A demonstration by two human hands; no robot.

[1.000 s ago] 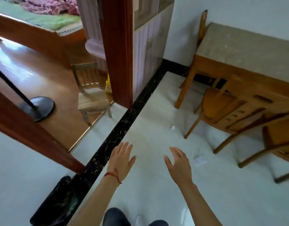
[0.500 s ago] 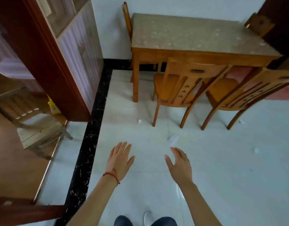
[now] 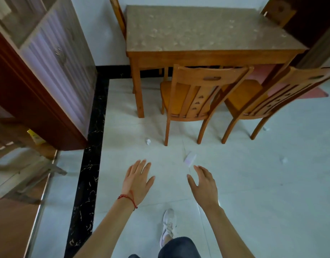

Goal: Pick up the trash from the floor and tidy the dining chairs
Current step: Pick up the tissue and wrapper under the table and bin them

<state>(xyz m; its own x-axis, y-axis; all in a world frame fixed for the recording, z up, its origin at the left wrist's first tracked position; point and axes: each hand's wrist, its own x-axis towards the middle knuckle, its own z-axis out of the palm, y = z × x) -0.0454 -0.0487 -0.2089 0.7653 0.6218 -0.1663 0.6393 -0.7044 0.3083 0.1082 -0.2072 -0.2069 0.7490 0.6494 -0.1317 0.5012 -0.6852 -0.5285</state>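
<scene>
Several bits of white trash lie on the pale tiled floor: a flat paper piece [image 3: 190, 158] just beyond my right hand, a crumpled scrap [image 3: 148, 141] left of the near chair, another scrap [image 3: 283, 160] to the right, and a small one [image 3: 266, 128] by the right chair's legs. Two wooden dining chairs stand pulled out from the table [image 3: 207, 53]: one [image 3: 194, 101] at the middle, one [image 3: 268, 101] angled at the right. My left hand [image 3: 138, 180] and right hand [image 3: 204, 183] hover over the floor with fingers spread, holding nothing.
A third chair [image 3: 116, 15] stands against the wall left of the table, and a fourth chair's back [image 3: 278, 12] shows at the far right. A cabinet [image 3: 54, 71] and dark door frame flank the left. A black tile strip [image 3: 94, 146] borders the floor. A small wooden stool [image 3: 20, 170] is blurred at left.
My view has swung right from the doorway to face the table and chairs, and I have stepped closer. Both hands stay open and empty in front of me.
</scene>
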